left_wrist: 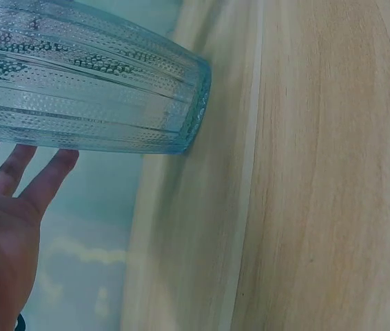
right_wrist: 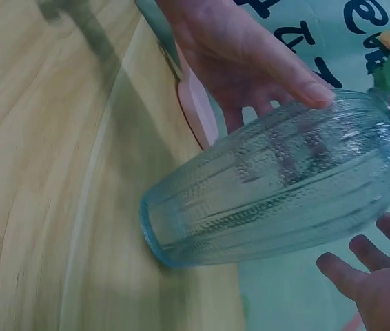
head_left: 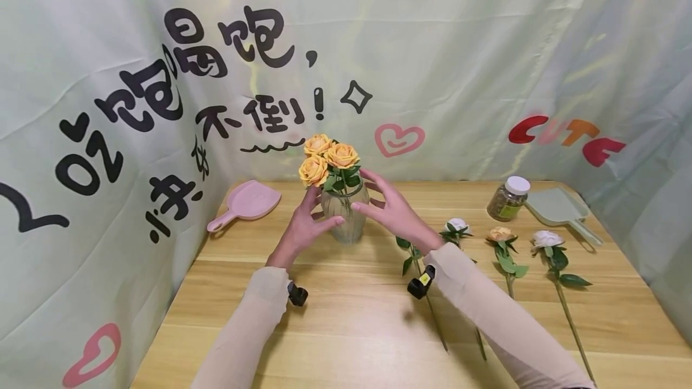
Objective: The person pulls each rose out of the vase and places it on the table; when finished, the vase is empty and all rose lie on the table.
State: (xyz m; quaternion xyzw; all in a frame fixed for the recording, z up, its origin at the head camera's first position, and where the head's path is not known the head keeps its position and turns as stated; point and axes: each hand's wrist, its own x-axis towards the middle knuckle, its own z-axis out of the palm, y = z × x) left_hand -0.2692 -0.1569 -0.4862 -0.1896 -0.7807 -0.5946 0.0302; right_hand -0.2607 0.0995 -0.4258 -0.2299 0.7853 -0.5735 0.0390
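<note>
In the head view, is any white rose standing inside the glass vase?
No, the three visible roses in the vase are yellow-orange, while the white ones lie on the table.

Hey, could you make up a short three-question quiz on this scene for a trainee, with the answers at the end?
1. Counting: how many yellow-orange blooms show above the glass vase?
2. True or false: the left hand and the right hand are on opposite sides of the vase.
3. Multiple choice: which stands right next to the pale green tray?
A. The pink tray
B. The white-lidded jar
C. The glass vase

Key: 1. Three. 2. True. 3. B.
</note>
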